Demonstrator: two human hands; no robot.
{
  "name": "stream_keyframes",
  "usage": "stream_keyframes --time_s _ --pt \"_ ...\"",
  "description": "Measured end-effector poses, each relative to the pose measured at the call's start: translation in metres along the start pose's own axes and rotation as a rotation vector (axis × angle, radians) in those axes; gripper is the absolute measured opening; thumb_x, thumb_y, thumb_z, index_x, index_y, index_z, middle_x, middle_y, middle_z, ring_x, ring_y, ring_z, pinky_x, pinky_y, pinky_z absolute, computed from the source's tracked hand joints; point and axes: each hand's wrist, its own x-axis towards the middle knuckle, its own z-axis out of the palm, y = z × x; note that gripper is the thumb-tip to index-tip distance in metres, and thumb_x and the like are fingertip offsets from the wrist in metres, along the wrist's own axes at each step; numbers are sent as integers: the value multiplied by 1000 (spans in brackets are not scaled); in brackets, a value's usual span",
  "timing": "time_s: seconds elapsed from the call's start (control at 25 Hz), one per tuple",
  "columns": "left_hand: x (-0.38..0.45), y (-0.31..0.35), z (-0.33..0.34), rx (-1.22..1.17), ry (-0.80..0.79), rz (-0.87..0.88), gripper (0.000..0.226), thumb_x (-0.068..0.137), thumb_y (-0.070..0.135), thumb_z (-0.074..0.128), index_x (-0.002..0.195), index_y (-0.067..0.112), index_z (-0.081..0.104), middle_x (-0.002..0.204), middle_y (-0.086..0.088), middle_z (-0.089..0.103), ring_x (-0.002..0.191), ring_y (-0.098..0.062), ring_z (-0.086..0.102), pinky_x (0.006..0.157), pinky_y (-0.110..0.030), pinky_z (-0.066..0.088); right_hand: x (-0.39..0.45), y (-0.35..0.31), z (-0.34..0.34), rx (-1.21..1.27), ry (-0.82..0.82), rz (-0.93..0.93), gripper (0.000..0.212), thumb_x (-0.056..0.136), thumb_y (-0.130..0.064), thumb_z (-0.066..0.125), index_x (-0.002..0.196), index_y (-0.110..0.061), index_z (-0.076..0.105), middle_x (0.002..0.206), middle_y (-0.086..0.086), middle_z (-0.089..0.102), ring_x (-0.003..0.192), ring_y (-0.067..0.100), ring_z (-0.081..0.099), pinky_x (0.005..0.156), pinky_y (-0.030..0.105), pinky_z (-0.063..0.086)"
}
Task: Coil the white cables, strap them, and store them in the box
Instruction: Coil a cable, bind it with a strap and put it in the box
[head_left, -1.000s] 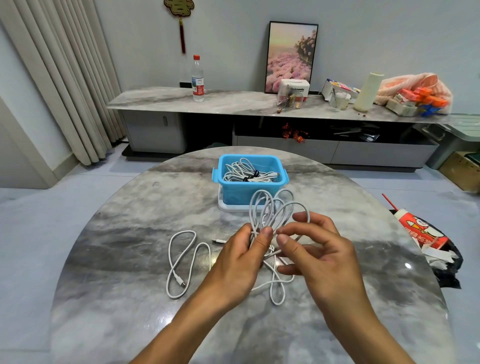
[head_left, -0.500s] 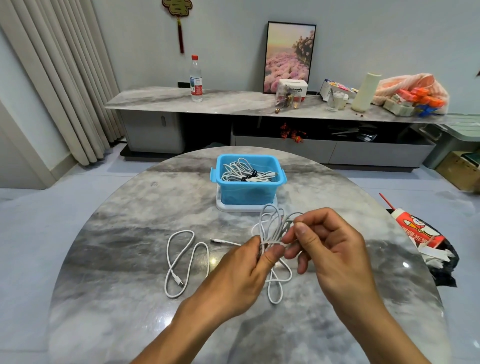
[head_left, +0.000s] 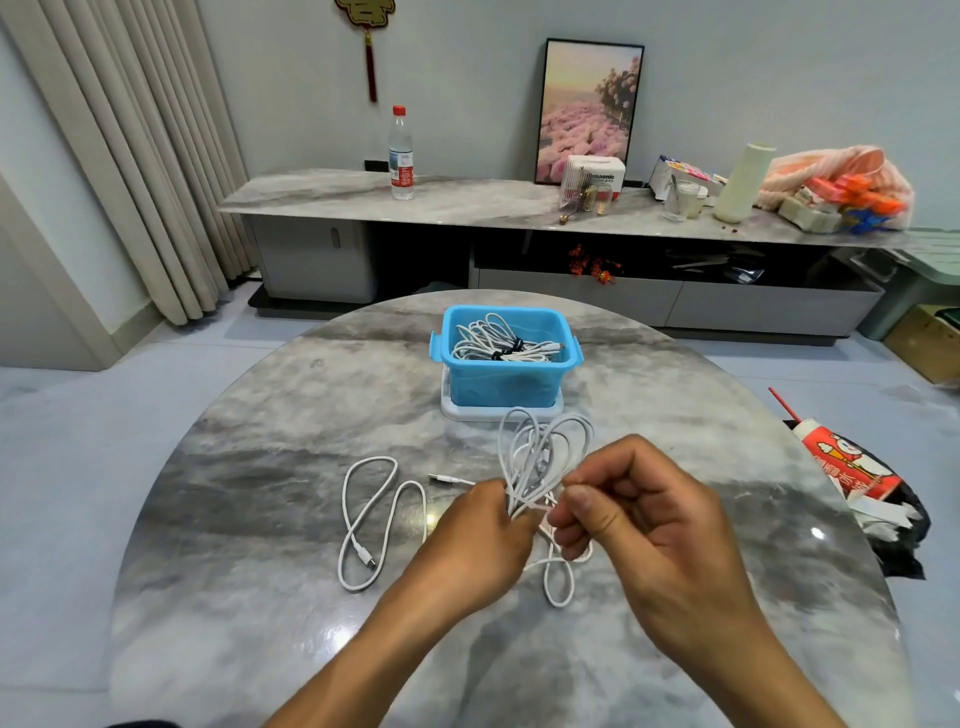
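My left hand (head_left: 483, 535) grips the middle of a coiled white cable (head_left: 540, 447) above the round marble table (head_left: 234, 467). Its loops fan out toward the box and more loops hang below the hands. My right hand (head_left: 634, 514) has its fingers curled and pinches the same coil at its waist, right beside my left hand. A blue plastic box (head_left: 504, 382) stands on a white lid at the far middle of the table and holds coiled, strapped white cables (head_left: 498, 343). A loose white cable (head_left: 363, 525) lies uncoiled on the table to the left of my hands.
A long marble sideboard (head_left: 467, 200) runs along the back wall with a water bottle (head_left: 401, 156), a framed picture, cups and bags. A black bag with a red paper cup (head_left: 852, 473) sits at the table's right edge. Curtains hang at the left.
My right hand's fingers have curled in from spread to pinching the coil at its middle. The coil has been gathered tighter between both hands, which stay over the same spot.
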Motion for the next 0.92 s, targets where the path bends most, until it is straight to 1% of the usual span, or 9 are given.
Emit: stream_keyframes --time_s 0.12,0.28,0.36,0.44,0.52,0.6,0.68,0.8,0.92 --pt "1 -2 10 225 70 21 10 94 34 48 98 26 52 95 3 65 90 -20 62 72 -36 48 2 -2 -3 58 98 -18 12 85 -7 60 83 -18 63 69 14 68 56 22 64 53 30 55" --pt "0 -5 20 516 91 38 12 94 24 47 102 18 39 104 -10 65 96 -33 62 66 -36 39 7 1 -1 78 137 7 12 86 -6 64 82 -17 65 67 14 67 54 21 62 52 29 54" --pt "2 -3 23 215 -66 108 17 92 28 56 105 17 51 96 -1 67 87 -23 64 70 -37 47 16 2 -11 163 169 38 13 89 -9 65 81 -20 67 65 10 65 54 19 60 52 28 53" --pt "-4 4 23 -347 -313 -11 19 85 31 62 98 17 59 73 7 58 64 -13 53 57 -30 44 24 4 -21 364 198 116 15 88 -12 58 82 -21 68 64 4 61 54 17 57 53 27 53" --pt "-11 12 24 -731 -491 -91 30 86 34 57 104 11 63 66 1 51 59 -17 49 57 -27 40 26 9 -27 582 213 208 15 89 -13 55 83 -20 67 66 1 57 55 15 55 53 26 51" --pt "-13 14 26 -885 -515 -76 36 92 37 51 105 8 66 67 -8 56 69 -26 59 74 -34 45 25 12 -28 747 183 282 11 91 -15 55 86 -19 64 67 -2 53 55 11 52 53 23 49" --pt "-13 12 25 -976 -493 -37 26 93 32 52 93 14 70 70 -16 63 84 -34 65 87 -42 41 25 13 -27 879 148 348 9 91 -16 54 87 -17 62 67 -3 48 53 9 49 50 21 46" --pt "-12 12 19 -992 -501 -17 10 79 15 67 86 11 73 80 -22 69 85 -36 66 82 -39 49 22 14 -25 964 114 387 4 93 -14 51 92 -13 55 65 -3 44 50 8 43 44 21 43" --pt "-10 10 15 -994 -530 -51 33 59 -1 60 90 -3 69 82 -22 67 70 -31 67 64 -34 55 18 15 -22 970 77 436 3 94 -12 51 92 -12 54 64 -3 41 45 9 37 40 21 37"
